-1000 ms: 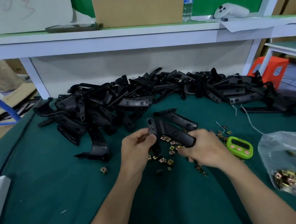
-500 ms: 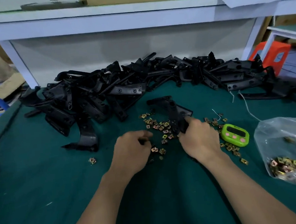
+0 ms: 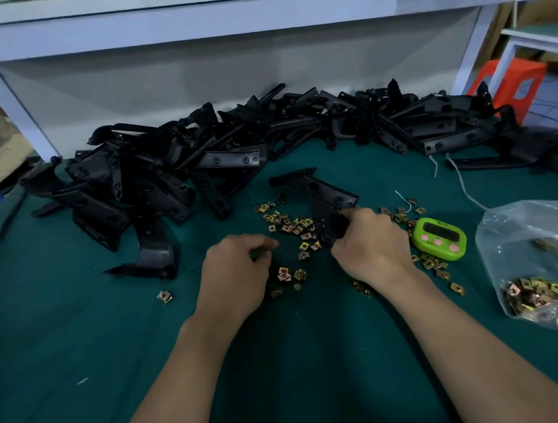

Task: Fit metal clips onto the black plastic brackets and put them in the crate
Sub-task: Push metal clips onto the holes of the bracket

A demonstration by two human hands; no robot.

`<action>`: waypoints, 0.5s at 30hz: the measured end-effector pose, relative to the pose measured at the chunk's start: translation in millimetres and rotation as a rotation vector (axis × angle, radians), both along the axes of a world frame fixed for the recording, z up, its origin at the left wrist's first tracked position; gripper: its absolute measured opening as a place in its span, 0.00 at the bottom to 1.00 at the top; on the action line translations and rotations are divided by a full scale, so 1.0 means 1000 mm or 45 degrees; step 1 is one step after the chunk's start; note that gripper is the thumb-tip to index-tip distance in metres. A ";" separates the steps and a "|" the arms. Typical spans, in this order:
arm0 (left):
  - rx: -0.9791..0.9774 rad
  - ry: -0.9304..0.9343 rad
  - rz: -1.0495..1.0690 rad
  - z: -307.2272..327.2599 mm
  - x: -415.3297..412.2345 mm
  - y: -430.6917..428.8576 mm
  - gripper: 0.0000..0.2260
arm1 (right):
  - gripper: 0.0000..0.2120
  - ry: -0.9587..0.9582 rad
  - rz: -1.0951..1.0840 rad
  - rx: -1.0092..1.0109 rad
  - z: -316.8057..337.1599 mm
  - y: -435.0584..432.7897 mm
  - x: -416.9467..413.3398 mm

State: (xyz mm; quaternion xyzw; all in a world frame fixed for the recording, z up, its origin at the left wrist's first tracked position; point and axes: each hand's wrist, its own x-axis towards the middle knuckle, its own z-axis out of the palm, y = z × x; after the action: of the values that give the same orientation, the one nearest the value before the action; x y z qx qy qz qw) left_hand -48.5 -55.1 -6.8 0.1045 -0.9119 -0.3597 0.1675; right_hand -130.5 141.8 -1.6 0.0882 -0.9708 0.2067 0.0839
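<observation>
Left hand (image 3: pixel 239 273): knuckles up, fingers curled down over the loose clips (image 3: pixel 292 225); whether it pinched one, I could not tell
Right hand (image 3: pixel 369 248): fist wrapped round one bracket (image 3: pixel 320 208), its free end pointing to 11 o'clock
Loose clips: I judged it best to lift just one; turn its mouth to the bracket's edge; push square
Bracket pile (image 3: pixel 202 170): 10 to 2 o'clock beyond the hands; crate unseen

The left hand (image 3: pixel 235 273) has let go of the bracket (image 3: pixel 318 208) and dropped to the loose clips (image 3: pixel 292 225); the right hand (image 3: pixel 369 244) has lowered the bracket among them.
</observation>
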 end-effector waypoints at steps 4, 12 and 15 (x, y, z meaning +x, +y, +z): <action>0.002 -0.073 0.022 0.004 0.001 -0.009 0.22 | 0.12 -0.022 -0.006 -0.027 0.002 0.001 0.000; -0.001 -0.217 -0.219 0.007 0.000 -0.027 0.14 | 0.12 -0.012 -0.002 -0.016 0.000 0.002 0.000; 0.091 -0.142 -0.159 0.003 -0.001 -0.024 0.09 | 0.15 -0.012 0.005 -0.012 0.000 0.001 0.001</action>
State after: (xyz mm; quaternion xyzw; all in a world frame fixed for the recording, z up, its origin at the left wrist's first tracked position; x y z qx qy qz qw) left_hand -49.4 -78.8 -3.4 0.0733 -0.9111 -0.3955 0.0898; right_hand -129.6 142.8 -1.1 0.0886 -0.9701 0.2117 0.0793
